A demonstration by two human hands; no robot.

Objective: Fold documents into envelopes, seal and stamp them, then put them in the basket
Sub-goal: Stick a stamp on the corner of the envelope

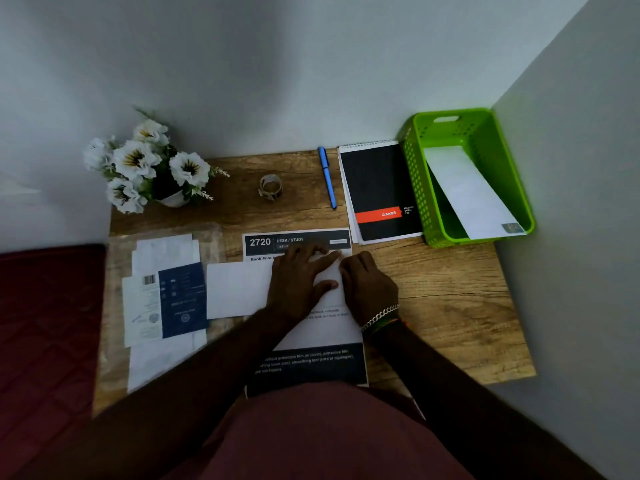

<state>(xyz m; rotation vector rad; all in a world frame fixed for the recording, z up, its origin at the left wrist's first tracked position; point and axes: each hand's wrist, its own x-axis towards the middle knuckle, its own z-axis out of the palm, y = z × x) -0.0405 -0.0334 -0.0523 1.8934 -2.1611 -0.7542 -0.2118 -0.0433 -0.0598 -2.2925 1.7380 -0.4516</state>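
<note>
Near the middle of the wooden desk [450,299], both hands lay on a white envelope [239,289] that rested across a printed sheet [311,362] headed "2720 DESK / STUDY". The left hand [298,282] pressed flat on the envelope, its fingers [322,252] spread and reaching toward 1 o'clock, the thumb lying out to the right. The right hand [369,285] sat just beside it at 3 o'clock, knuckles up and fingers curled down onto the envelope's right end; whether they pinched anything I could not tell. A chain bracelet [381,315] circled the right wrist.

At 9 o'clock from the hands lay a loose stack of documents [162,258], a dark blue leaflet [183,299] on top, touching the envelope's left edge. Over at 2 o'clock stood the green basket [419,188], with one white stamped envelope [467,192] leaning inside it. Just beside the basket, on its 9 o'clock side, lay a black spiral notepad [377,188], and beyond that a blue pen [327,176]. At 12 o'clock from the hands sat a small roll of tape [270,187], and at 10 o'clock a pot of white flowers [145,164] stood in the desk's far corner.
</note>
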